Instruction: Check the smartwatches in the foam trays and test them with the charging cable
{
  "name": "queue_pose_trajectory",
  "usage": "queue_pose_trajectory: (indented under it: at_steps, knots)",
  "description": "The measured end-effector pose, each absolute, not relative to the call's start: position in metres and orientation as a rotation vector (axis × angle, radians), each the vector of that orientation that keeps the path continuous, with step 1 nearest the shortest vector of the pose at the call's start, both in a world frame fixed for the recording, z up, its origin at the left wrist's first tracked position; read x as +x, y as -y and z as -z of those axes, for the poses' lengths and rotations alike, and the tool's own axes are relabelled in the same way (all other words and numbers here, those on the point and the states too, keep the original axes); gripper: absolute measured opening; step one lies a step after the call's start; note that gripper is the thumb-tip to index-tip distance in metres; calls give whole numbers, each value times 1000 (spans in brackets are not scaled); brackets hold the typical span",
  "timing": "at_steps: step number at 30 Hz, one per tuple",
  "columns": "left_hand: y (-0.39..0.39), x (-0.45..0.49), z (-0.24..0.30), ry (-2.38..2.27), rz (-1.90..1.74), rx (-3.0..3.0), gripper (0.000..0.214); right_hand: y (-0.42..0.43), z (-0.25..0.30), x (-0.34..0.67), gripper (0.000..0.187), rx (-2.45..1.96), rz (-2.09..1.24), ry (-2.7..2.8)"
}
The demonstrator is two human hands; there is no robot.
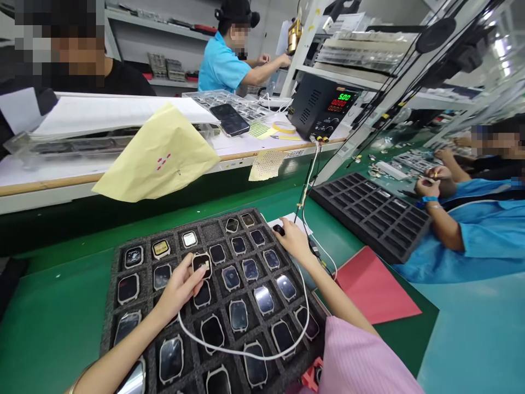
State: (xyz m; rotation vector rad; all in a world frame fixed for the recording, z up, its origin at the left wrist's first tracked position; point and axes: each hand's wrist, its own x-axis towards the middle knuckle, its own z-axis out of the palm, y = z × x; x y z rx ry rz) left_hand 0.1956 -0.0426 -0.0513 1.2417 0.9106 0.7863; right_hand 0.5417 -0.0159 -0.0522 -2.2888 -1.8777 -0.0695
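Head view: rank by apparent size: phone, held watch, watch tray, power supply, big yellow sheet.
Largest to smallest:
1. Watch tray
2. Big yellow sheet
3. Power supply
4. Phone
5. Held watch

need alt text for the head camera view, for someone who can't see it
A person's left hand holds a strapless watch over a dark foam tray of similar watches; the right hand touches a small black object beside the tray. A white cable loops across the tray, and a power supply stands beyond.
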Motion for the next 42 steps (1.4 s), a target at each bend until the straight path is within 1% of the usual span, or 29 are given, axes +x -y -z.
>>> queue_pose_trajectory:
  at_steps: [6,14,20,25,31,38,42]
  knots:
    - [43,195,54,-913,-793,1237,39,12,56,554,37,-2160,27,1800]
    - [45,196,60,-900,-788,1219,37,20,70,557,43,-1990,75,1712]
    - [45,196,61,-914,-777,1261,37,17,79,550,45,-1983,139,1621]
    - [46,192,63,-920,-763,1375,33,19,75,544,40,-1964,239,1545]
    - [50,180,63,-959,-769,1384,33,26,69,530,46,-1890,341,1539]
    - [48,169,70,-942,-765,1364,32,25,73,523,38,-1883,403,1525]
    - [46,171,68,-891,-773,1358,33,21,77,526,40,-1913,381,1512]
